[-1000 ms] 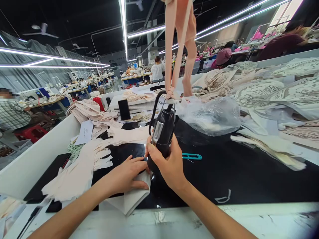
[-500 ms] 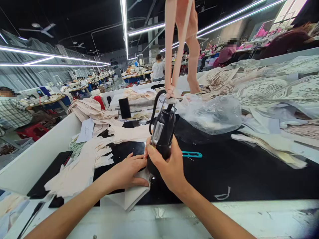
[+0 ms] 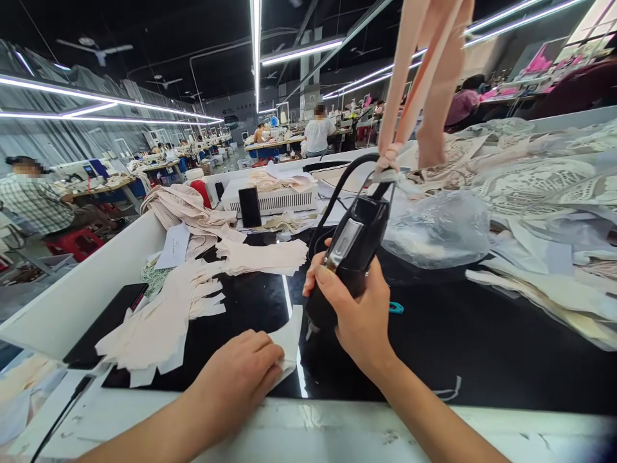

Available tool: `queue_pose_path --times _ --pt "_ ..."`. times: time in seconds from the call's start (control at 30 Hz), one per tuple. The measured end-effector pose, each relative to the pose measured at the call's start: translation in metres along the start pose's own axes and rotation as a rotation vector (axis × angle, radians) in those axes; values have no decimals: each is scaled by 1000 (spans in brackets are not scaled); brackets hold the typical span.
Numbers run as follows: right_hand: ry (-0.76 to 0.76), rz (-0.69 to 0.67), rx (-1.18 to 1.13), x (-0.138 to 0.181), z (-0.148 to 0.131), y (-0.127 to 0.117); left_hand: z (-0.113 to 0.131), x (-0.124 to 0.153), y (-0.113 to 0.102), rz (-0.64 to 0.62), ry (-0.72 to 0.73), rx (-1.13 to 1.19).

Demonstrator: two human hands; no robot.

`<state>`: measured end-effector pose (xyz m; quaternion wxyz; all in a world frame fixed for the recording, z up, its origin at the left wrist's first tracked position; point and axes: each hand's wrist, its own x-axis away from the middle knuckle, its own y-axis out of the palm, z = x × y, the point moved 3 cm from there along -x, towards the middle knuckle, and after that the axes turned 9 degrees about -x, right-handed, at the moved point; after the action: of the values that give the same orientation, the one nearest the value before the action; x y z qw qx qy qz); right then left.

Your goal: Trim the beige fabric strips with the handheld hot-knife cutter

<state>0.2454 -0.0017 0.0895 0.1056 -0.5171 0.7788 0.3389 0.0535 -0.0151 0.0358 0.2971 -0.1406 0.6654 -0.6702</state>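
Note:
My right hand (image 3: 362, 315) is wrapped round a black corded power tool (image 3: 360, 247) with a silver plate on its side. The tool leans, its small metal tip just above the black mat (image 3: 434, 347). Pink fabric straps (image 3: 412, 77) knotted to its top hang from above. Lower left of it, my left hand (image 3: 241, 370) is closed with curled fingers on a folded white fabric piece (image 3: 290, 331). Part of that piece is hidden under the hand. A teal-handled tool (image 3: 396, 308) lies partly behind my right hand.
Cut pale fabric pieces (image 3: 164, 315) and a black phone-like slab (image 3: 106, 325) lie at left. A white vented box (image 3: 284, 200) and an upright phone (image 3: 249, 207) stand behind. A clear plastic bag (image 3: 438, 228) and lace piles (image 3: 540, 173) are at right. Other people sit farther off.
My right hand has lifted and tilted the power tool, moving it right, away from the white fabric. My left hand has gone from spread fingers to curled ones. The view has shifted somewhat.

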Motion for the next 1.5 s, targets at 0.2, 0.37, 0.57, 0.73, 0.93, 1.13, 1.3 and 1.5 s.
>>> queue_pose_path --times 0.2,0.37,0.57,0.73,0.93,1.13,1.3,1.5 --pt "15 -20 -9 0 0 0 -21 2 3 48 158 3" --pt "30 -35 -11 2 1 0 -46 2 -1 38 269 32" --pt "54 -57 7 3 5 -1 -52 -12 -5 125 80 74" --pt "44 -58 30 3 6 -6 -45 -33 5 88 7 62" --pt "50 -87 64 10 5 -18 -42 -34 18 13 -12 -29" --pt "27 -52 82 11 -1 -22 -42 -20 23 80 43 -33" --pt "51 -38 81 11 -5 -23 -40 -13 27 134 85 -42" --pt "96 0 3 2 -8 -12 -36 -13 24 122 64 -72"
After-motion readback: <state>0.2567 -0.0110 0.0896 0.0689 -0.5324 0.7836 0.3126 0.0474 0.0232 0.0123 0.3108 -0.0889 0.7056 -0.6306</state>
